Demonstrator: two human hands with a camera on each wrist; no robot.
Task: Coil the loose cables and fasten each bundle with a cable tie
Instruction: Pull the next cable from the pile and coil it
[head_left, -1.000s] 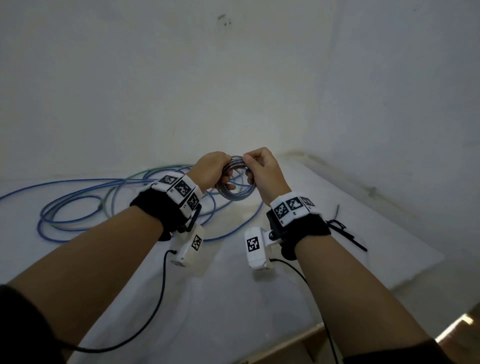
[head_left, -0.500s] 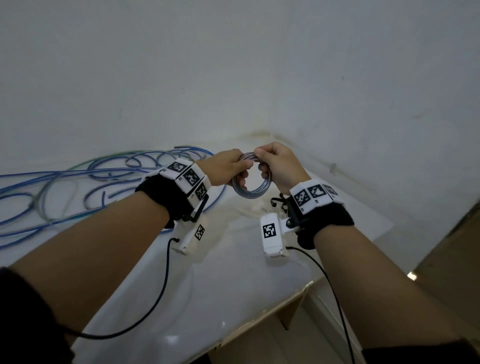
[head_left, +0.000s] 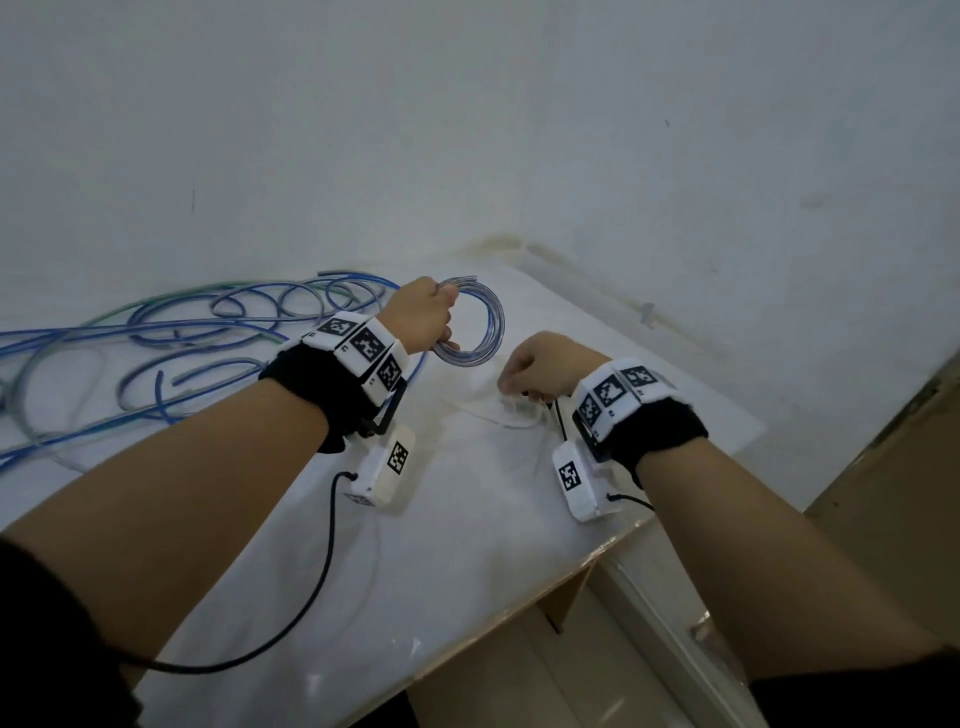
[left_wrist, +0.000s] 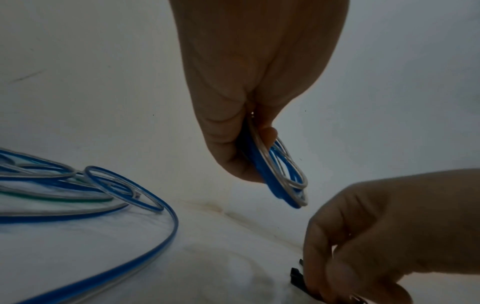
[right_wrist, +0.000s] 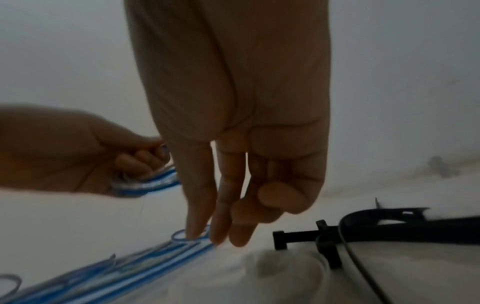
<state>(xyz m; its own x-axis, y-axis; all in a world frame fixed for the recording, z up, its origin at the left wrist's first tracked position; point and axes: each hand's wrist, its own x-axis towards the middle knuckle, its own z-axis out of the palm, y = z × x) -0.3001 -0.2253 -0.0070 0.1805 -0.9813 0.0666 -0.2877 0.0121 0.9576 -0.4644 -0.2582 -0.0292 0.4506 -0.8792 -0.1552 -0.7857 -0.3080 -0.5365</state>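
My left hand (head_left: 421, 317) grips a small coil of blue and clear cable (head_left: 488, 332) and holds it upright above the white table. The same coil (left_wrist: 285, 174) shows edge-on between thumb and fingers in the left wrist view. My right hand (head_left: 540, 364) is down at the table to the right of the coil. Its fingertips (right_wrist: 223, 232) point down at the surface, with nothing plainly between them. Black cable ties (right_wrist: 389, 226) lie just right of those fingers, and one tie's head (left_wrist: 296, 277) sits against them. Loose blue cables (head_left: 156, 332) sprawl at the left.
The white-covered table (head_left: 519, 613) ends in a front edge close to my forearms and drops to the floor at the right. White walls meet in a corner (head_left: 519, 244) behind the table. Black camera leads hang from both wrists.
My right hand has let go of the coil and dropped to the table beside the black ties. The left hand now holds the coil alone, farther left. My head has turned.
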